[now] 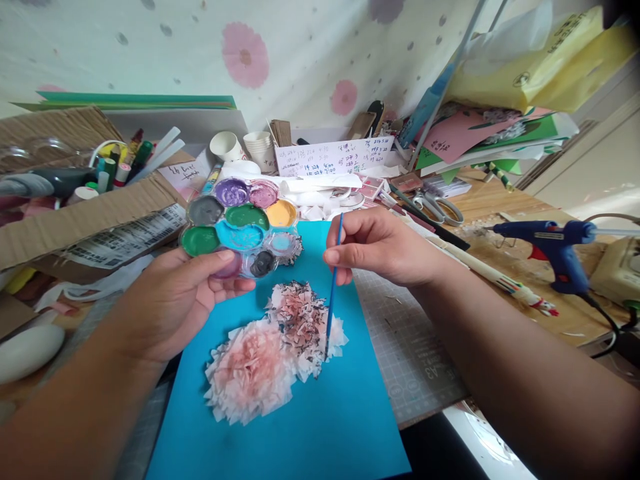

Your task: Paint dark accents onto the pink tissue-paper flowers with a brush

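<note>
In my left hand (pixel 185 293) is a clear paint palette (pixel 239 237) with round wells of purple, pink, grey, green, yellow, blue and black paint; my thumb presses on its near edge. My right hand (pixel 370 247) pinches a thin blue paintbrush (pixel 334 287), its dark tip pointing down at the right side of a tissue-paper flower (pixel 303 323) with black-edged petals. Beside that flower, lower left, lies a paler pink and white tissue-paper flower (pixel 253 370). Both rest on a blue sheet of paper (pixel 340 427). Part of another dark-edged flower (pixel 295 252) shows behind the palette.
A grey cutting mat (pixel 405 360) lies under the sheet. On the right are a blue glue gun (pixel 550 247) and scissors (pixel 440 207). A cardboard box (pixel 100 220) of pens stands left, paper cups (pixel 260 150) at the back, and a white oval object (pixel 30 352) lies at the left edge.
</note>
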